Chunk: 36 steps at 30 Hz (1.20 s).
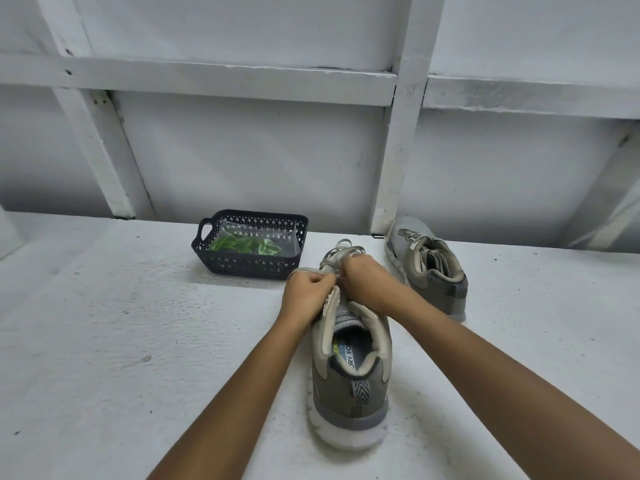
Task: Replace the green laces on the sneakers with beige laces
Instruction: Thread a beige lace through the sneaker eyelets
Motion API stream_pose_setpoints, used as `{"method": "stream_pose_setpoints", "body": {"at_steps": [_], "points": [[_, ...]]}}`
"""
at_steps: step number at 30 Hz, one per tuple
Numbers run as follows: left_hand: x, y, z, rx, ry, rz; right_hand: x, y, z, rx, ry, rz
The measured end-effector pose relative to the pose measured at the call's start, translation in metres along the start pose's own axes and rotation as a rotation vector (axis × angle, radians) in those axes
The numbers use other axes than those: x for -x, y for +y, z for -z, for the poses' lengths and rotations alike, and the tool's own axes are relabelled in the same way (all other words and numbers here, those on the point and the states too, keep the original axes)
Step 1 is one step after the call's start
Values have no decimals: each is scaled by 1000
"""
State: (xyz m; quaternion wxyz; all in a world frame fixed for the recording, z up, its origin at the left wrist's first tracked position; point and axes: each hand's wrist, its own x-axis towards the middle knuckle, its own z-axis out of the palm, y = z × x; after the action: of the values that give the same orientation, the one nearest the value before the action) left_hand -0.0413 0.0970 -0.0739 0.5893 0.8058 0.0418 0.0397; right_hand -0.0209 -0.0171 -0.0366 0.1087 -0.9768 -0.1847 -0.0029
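A grey sneaker (349, 368) stands on the white surface with its heel toward me, threaded with a beige lace (341, 252). My left hand (306, 289) and my right hand (367, 282) meet over its tongue, each with fingers curled round a part of the beige lace; loops of lace show just beyond the knuckles. A second grey sneaker (427, 265) with beige laces lies at the right by the wall. Green laces (242, 244) lie in a clear plastic bag inside a dark basket (242, 265).
The dark perforated basket sits to the left of the near sneaker, close to the white panelled wall (259, 150). A white post (398, 150) stands behind the far sneaker. The white textured surface (121, 341) extends to the left and front.
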Motion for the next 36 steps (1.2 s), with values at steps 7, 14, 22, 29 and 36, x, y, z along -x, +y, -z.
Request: {"method": "stream_pose_setpoints", "body": {"at_steps": [7,14,22,29,36], "points": [[2,3,-9,-158,23,37,1,4,26,-27,16,-78],[0,5,-10,-315,-74,46,4,-2,61,-64,77,-12],[-2,4,-10,-321,-66,47,12,-5,102,-209,193,66],[-2,6,-6,-301,20,-90,19,1,95,-353,207,57],[11,45,19,53,73,-347,25,2,84,-508,188,71]]}}
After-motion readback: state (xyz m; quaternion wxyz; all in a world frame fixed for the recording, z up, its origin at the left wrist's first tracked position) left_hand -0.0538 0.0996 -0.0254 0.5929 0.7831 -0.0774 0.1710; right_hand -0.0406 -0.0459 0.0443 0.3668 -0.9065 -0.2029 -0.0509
